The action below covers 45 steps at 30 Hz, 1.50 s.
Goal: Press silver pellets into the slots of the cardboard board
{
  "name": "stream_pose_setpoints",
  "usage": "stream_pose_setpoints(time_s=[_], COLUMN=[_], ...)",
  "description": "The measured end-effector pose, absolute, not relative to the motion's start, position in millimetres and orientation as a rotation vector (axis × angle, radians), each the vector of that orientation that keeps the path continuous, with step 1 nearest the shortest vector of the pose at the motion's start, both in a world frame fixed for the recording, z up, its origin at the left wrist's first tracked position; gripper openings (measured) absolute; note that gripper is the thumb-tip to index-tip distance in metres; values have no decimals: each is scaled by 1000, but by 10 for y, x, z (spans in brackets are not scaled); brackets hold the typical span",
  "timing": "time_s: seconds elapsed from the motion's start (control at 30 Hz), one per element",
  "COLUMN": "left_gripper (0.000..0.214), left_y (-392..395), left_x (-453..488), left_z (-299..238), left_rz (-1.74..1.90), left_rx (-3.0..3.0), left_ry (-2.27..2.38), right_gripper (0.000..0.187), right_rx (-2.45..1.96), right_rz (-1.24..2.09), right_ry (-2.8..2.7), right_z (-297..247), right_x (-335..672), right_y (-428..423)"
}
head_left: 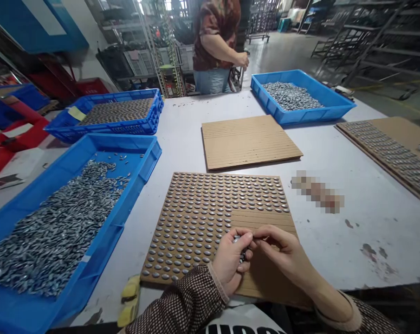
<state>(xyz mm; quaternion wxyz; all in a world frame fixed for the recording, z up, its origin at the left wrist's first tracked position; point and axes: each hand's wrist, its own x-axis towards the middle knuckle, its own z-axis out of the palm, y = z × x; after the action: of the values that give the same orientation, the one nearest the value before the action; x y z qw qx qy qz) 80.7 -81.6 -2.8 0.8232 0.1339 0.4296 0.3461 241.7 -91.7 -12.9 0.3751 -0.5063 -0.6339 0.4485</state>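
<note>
My left hand (232, 262) is curled around several small grey metal pieces, oval with pointed ends, which show between its fingers. Its thumb and forefinger touch the fingertips of my right hand (286, 255), which are pinched together; what they hold, if anything, is too small to make out. Both hands are over a brown cardboard board (268, 220) with grooves across it. Rows of the same grey pieces (165, 276) cover its left side and far part. Bare grooves show at the right, and my hands hide part of the near right area.
A blue tray (121, 227) of loose pieces stands at left, another blue tray (335, 111) at the far right. Behind the board lies a grooved cardboard stack (248, 139). A filled board (387, 148) lies right, a blue crate (126, 127) far left. A person (216, 46) stands beyond the table.
</note>
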Motion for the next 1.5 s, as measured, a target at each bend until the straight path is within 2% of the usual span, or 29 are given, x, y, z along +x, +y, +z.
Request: stream_pose_setpoints(time_s=[0.27, 0.33, 0.4, 0.53, 0.93, 1.3, 1.4, 1.5], left_gripper=[21, 23, 27, 29, 32, 31, 31, 31], left_y=[-633, -627, -656, -738, -738, -769, -768, -763], left_x=[470, 377, 320, 286, 259, 334, 369, 411], left_z=[56, 68, 47, -43, -76, -63, -56, -59], left_rz=[865, 895, 873, 845, 820, 826, 832, 835], left_rx=[103, 124, 157, 185, 158, 188, 207, 230], left_ry=[907, 893, 893, 917, 939, 928, 952, 955], right_gripper=[27, 23, 19, 25, 34, 30, 22, 17], right_rx=[-1436, -1432, -1385, -1290, -1266, -1289, -1305, -1287], right_rz=[1287, 1141, 858, 334, 155, 249, 438, 825], right_ry=[-1278, -1435, -1706, -2136, -2371, -2332, -2143, -1943], right_z=[-324, -389, -444, -545, -608, -570, -435, -256], right_x=[2356, 2336, 2304, 2236, 2238, 2257, 2239, 2206], right_y=[-727, -643, -547, -370, -272, -263, -355, -520])
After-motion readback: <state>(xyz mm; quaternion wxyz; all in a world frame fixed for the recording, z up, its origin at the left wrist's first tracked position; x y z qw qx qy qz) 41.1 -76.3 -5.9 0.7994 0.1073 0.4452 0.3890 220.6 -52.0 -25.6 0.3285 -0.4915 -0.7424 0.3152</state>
